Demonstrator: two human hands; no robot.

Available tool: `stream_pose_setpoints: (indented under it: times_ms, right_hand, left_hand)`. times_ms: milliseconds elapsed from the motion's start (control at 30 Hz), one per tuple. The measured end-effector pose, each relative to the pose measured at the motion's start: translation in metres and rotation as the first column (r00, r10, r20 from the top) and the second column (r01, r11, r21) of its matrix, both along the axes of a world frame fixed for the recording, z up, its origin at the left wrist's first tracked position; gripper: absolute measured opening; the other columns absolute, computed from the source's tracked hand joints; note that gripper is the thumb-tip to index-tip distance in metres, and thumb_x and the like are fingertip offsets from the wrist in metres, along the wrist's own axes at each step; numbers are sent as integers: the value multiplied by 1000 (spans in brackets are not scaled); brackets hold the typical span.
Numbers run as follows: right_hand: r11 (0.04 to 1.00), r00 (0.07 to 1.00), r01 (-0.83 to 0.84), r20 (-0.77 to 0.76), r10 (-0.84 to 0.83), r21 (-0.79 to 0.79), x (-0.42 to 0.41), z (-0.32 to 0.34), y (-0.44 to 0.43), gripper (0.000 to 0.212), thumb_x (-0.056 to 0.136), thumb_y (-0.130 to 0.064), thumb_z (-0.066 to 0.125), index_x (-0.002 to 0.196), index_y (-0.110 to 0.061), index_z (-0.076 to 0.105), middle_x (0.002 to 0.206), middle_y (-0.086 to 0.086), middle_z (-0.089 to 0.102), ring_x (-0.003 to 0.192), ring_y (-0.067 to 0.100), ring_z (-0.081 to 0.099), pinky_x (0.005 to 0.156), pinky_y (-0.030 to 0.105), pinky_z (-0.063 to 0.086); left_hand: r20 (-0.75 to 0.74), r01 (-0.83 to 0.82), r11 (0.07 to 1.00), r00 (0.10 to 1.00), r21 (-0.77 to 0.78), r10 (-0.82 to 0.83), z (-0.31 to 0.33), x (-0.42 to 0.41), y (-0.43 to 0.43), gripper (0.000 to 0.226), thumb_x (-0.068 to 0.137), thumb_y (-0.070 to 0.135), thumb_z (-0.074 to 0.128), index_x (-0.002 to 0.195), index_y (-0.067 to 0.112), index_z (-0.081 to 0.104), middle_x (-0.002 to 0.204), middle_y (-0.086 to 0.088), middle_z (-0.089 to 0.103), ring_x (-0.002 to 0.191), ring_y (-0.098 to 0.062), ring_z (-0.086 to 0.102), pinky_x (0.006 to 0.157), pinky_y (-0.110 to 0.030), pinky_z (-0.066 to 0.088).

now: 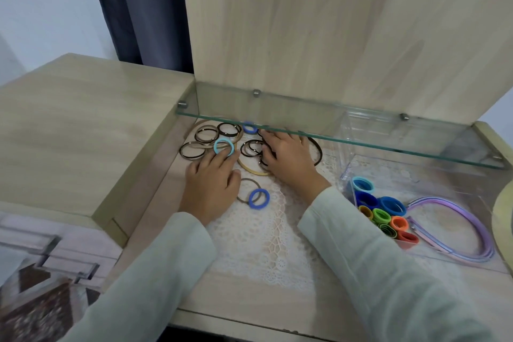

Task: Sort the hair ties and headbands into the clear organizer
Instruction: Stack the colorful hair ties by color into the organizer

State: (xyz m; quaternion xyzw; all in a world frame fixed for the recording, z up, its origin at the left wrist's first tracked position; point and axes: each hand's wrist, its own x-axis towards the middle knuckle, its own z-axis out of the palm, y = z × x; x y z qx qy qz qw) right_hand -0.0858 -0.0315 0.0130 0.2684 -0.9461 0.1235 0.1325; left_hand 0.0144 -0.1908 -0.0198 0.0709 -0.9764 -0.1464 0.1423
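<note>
**Two hands among loose hair ties, with the clear organizer to the right**

Seen from above, a person in pale long sleeves reaches both hands under a glass shelf (305, 119) onto a light wooden desk (249, 308) covered in part by a white lace mat (258, 236).

The left hand (213, 184) lies palm down with its fingers stretched forward. Its fingertips touch a light blue hair tie (223, 147) and it grips nothing. The right hand (288, 159) also lies palm down, just beside the left. Its fingers bend down onto a cluster of dark hair ties (254, 147); whether they pinch one or only rest there cannot be told.

More thin brown and black ties (206, 134) lie overlapping at the back left, near the desk's side wall. A darker blue tie (249, 128) sits at the back, partly beneath the shelf edge. Another blue tie (259, 199) lies between the two wrists, overlapping a thin brown tie (245, 184). A tan band (252, 170) curves between the hands, and a dark band (319, 151) arcs just right of the right hand.

The clear organizer (444, 180) stands on the right side of the desk, well apart from the left hand. A narrow left compartment holds thick ties on edge (blue, green, yellow, orange and red) (381, 215). The wider compartment beside it holds purple headbands (433, 198) lying flat.
</note>
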Motion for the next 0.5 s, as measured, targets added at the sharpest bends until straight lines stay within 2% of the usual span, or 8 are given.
stream_pose_setpoints:
  times_ms: [67,133,267,500]
  right_hand:
    - [997,996,-65,61,62,49,-10,2,-8,44,99,-35,40,143,-26,42,149,-5,41,139,24,29,114,46,11]
    - [988,990,-122,83,114,95,-17,2,-15,44,100,-35,37,144,-28,40,150,-7,39,138,26,28,113,47,10]
    - [975,988,-153,56,146,161,-26,0,-28,42,99,-31,35,140,-25,46,144,-4,46,129,27,36,108,47,18]
    - [980,986,-158,63,151,117,-32,-1,-33,29,96,-23,37,118,-18,55,128,2,55,115,27,43,99,44,27]
  left_hand:
    - [0,-4,1000,1000,16,4,0,-2,0,58,90,41,29,145,31,45,151,10,42,140,-14,31,109,-37,20]
    - [5,-1,1000,1000,16,1,0,-3,-1,58,90,41,29,146,31,44,151,11,42,139,-13,31,108,-37,20]
    - [-10,3,1000,1000,28,-2,0,-2,-1,57,91,40,31,145,30,45,150,10,43,138,-13,31,108,-37,21]
    - [-25,15,1000,1000,23,-14,1,-2,-2,60,89,42,26,144,29,46,149,9,45,137,-13,33,107,-37,22]
